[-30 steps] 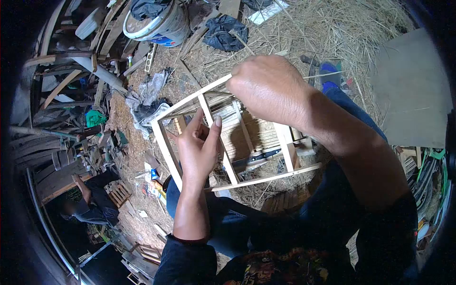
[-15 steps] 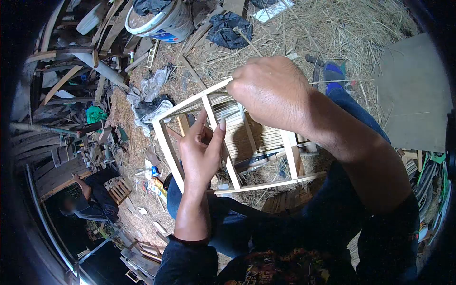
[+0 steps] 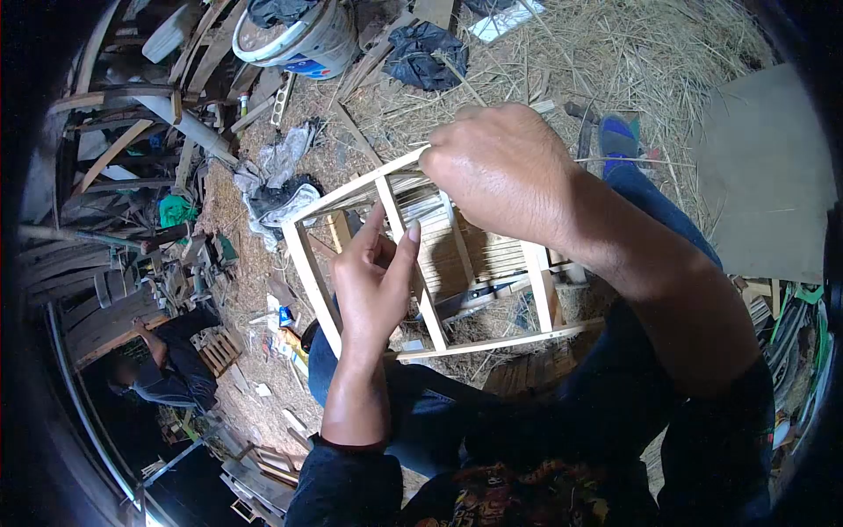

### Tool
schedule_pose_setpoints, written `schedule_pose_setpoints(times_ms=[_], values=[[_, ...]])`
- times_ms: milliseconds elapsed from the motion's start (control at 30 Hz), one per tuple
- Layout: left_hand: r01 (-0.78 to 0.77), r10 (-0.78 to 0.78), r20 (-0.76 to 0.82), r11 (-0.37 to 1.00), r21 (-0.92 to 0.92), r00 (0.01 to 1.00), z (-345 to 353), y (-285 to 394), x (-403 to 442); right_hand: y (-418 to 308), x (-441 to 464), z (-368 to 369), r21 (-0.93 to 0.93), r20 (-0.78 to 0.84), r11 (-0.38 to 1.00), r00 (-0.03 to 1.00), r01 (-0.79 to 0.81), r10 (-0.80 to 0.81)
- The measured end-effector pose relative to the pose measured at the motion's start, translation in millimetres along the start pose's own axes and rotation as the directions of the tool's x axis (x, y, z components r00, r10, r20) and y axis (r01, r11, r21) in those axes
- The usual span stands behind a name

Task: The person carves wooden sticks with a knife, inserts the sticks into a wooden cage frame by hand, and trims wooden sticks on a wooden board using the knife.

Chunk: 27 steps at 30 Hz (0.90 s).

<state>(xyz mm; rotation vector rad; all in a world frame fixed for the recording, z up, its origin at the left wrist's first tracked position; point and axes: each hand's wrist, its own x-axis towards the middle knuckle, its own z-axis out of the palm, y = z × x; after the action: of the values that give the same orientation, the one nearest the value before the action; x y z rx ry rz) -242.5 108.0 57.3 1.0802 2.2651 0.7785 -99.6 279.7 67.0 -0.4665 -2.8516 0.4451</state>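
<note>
A light wooden frame [image 3: 384, 353] with several cross slats lies tilted above my lap. My left hand [image 3: 373, 281] is closed around one of its cross slats [image 3: 428, 318], with the thumb on the near side and the fingers partly behind. My right hand [image 3: 500, 171] is a downturned fist at the frame's far rail [image 3: 360, 183]. Its fingers are hidden, so what they hold cannot be made out. Under the frame is a bundle of thin wooden strips [image 3: 443, 255], and a dark, long tool [image 3: 470, 301] shows between the slats.
A white bucket [image 3: 320, 48] and a black plastic bag [image 3: 424, 57] stand beyond the frame. To the right lies a grey board [image 3: 764, 176]. Scrap wood [image 3: 114, 176] is piled at left, and another person [image 3: 171, 356] sits lower left. Straw and shavings cover the ground.
Almost nothing differs. My left hand and the frame have shifted very slightly, while my right fist stays at the far rail.
</note>
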Motion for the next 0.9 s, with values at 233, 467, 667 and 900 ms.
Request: schedule_pose_setpoints(times_ms=[233,467,667,900], values=[[0.008,-0.008,-0.013,1.000,-0.009,1.000,-0.3,6.4,-2.3,-4.0,0.7,-5.7,-0.004,0.086,0.999,0.995,-0.053,0.053],[-0.008,0.008,-0.020,1.000,0.000,1.000,1.5,3.0,-1.3,-4.6,0.0,-4.3,-0.028,0.059,0.999,0.998,-0.034,0.036],[-0.076,0.076,-0.012,0.997,0.033,0.997,1.6,-2.7,1.5,-5.2,2.0,4.8,-0.051,0.007,0.998,0.999,-0.042,0.042],[-0.012,0.017,0.024,0.982,-0.189,1.000,7.3,-4.0,5.9,-0.7,4.5,17.3,-0.108,-0.068,0.994,0.997,0.030,-0.038]])
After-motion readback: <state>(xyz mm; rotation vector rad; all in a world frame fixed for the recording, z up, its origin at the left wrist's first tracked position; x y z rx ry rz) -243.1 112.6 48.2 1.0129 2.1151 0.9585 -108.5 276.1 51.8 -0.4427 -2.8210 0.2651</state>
